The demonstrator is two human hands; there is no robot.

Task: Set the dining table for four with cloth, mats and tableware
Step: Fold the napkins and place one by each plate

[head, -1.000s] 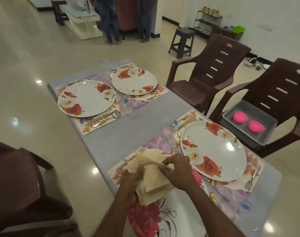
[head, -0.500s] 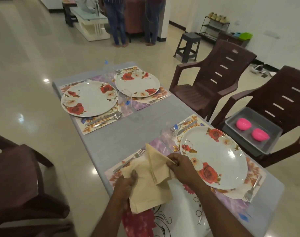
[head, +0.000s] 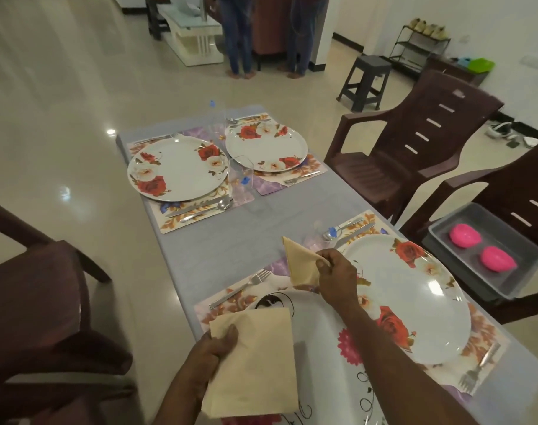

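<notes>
Left hand (head: 214,348) grips napkin stack (head: 255,363) at its 9 o'clock edge, thumb on top; stack hangs toward 3 o'clock over near plate (head: 322,338). Right hand (head: 338,277) pinches single folded napkin (head: 301,265) at its 3 o'clock corner, napkin pointing to 11 o'clock, above mat (head: 230,305) between fork (head: 240,289) and right plate (head: 414,296). Two far plates (head: 175,170) at 12 o'clock on grey cloth (head: 292,210). No readable writing; blue tags on glasses (head: 241,182) too small.

You faced a glossy cream tiled floor (head: 62,96).
Brown plastic chairs (head: 414,142) stood right; a dark stool (head: 367,82) and shoe rack (head: 421,46) lined the white wall (head: 506,23).
</notes>
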